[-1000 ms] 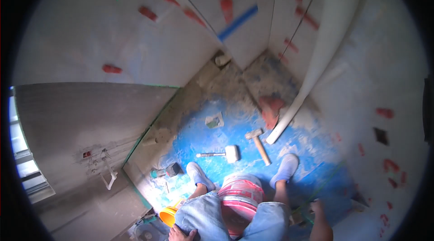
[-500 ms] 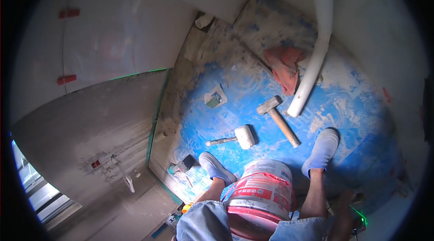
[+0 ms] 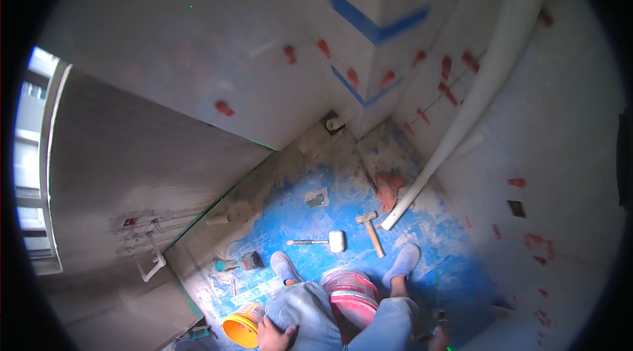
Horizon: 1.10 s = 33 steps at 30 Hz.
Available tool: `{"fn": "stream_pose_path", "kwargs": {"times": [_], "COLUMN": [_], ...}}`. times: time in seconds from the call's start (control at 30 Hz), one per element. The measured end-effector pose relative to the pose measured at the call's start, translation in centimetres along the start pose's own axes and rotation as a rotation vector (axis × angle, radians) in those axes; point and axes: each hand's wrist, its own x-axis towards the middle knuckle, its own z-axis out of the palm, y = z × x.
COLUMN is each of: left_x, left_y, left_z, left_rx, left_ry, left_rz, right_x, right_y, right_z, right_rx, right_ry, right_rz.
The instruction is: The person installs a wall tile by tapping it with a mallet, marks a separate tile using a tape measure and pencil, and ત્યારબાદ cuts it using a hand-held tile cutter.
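Note:
My left hand rests on the denim over my left thigh, with its thumb apart and nothing seen in it. Beside it stands a yellow bucket, its mouth tilted toward me. At the lower edge, right of my right leg, only a small part of my right hand shows; its fingers are too blurred to read. Between my legs is a red-and-white bucket. Ahead of my feet lie a white-headed mallet and a sledgehammer with a wooden handle.
A long white pipe slants down to the floor near a reddish cloth. A cordless power tool lies left of my left shoe. Red clips dot the tiled walls. White bent piping juts from the left wall.
The view has tipped up, showing more wall and the yellow bucket. My left hand has come into view on my thigh. My right hand, a dark blur earlier, is now at the lower edge.

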Motion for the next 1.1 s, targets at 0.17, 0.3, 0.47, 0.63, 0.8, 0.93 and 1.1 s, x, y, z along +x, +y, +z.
{"fn": "stream_pose_path", "kwargs": {"times": [0.17, 0.3, 0.47, 0.63, 0.8, 0.93, 1.1], "left_x": [5.1, 5.1, 4.3, 4.3, 7.6, 11.5, -6.6], "left_y": [-5.6, -10.5, -18.2, -25.2, -27.1, -24.1, -8.6], "left_z": [-2.6, -7.9, -15.3, -19.5, -22.4, -24.8, -41.1], "left_rx": [-0.367, -0.451, -0.631, -0.697, -0.815, -0.932, -0.916], "left_ry": [0.144, 0.197, 0.054, 0.015, 0.069, 0.162, 0.425], "left_rz": [0.315, 0.516, 0.496, 0.436, 0.476, 0.637, 0.747], "right_x": [-6.5, -13.8, -20.6, -22.5, -20.5, -22.3, -21.0], "right_y": [-16.2, -32.3, -41.0, -48.1, -57.6, -67.4, -76.4], "right_z": [-10.9, -21.1, -25.3, -28.7, -32.4, -39.3, -46.9], "right_rx": [0.516, 0.933, 1.056, 1.096, 1.246, 1.392, 1.334], "right_ry": [0.042, -0.372, -0.352, -0.308, -0.340, -0.296, -0.253], "right_rz": [-0.234, -0.227, -0.419, -0.585, -0.849, -1.119, -1.387]}}
